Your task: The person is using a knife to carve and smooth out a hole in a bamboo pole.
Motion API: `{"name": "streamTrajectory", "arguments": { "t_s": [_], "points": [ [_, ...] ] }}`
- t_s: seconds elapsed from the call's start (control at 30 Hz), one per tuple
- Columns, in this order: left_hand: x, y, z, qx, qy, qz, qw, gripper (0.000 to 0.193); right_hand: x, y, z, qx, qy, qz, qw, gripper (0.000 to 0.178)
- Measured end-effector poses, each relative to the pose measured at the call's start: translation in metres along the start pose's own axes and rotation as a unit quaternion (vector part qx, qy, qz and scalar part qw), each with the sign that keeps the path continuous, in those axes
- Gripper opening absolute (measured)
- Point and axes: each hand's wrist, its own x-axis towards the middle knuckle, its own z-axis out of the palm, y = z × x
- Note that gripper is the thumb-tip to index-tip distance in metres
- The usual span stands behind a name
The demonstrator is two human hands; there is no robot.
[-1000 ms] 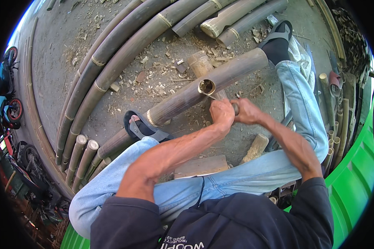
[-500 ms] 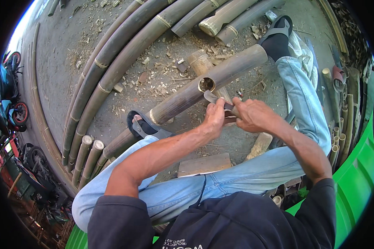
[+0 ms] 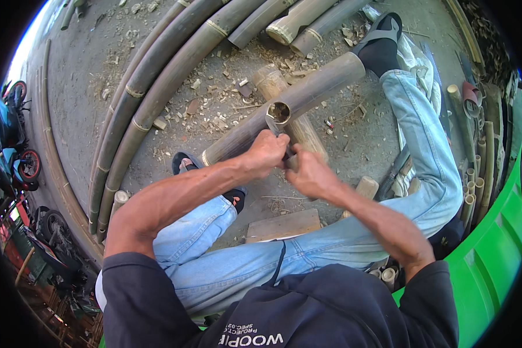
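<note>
Your left hand (image 3: 267, 152) curled its fingers round the knife (image 3: 272, 123) — your right hand (image 3: 312, 173) gripped its handle (image 3: 292, 163) — beside the bamboo's (image 3: 327, 84) hole (image 3: 279, 113).

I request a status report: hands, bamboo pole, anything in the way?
Left hand and right hand closed on knife. Its tip by the hole in bamboo pole. No obstruction seen there.

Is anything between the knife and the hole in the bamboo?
Nothing visible blocks it: the knife, held in the left hand and right hand, reaches the edge of the hole in the bamboo.
</note>
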Motion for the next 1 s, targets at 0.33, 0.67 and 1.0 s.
{"name": "streamTrajectory", "arguments": {
  "t_s": [0.33, 0.67, 1.0],
  "points": [
    [0.010, 0.004, 0.028, 0.014, 0.094, -0.006, 0.995, 0.036, 0.007, 0.022, -0.017, -0.028, 0.003, -0.035, 0.999, 0.065],
    [-0.007, 0.019, 0.037, 0.257, 0.140, 0.051, 0.955, 0.048, 0.000, 0.017, -0.014, 0.128, -0.045, 0.032, 0.990, 0.048],
    [0.010, 0.031, 0.002, 0.434, 0.012, 0.167, 0.885, 0.040, 0.008, -0.020, 0.009, 0.187, 0.032, 0.104, 0.976, 0.052]
  ]
}}
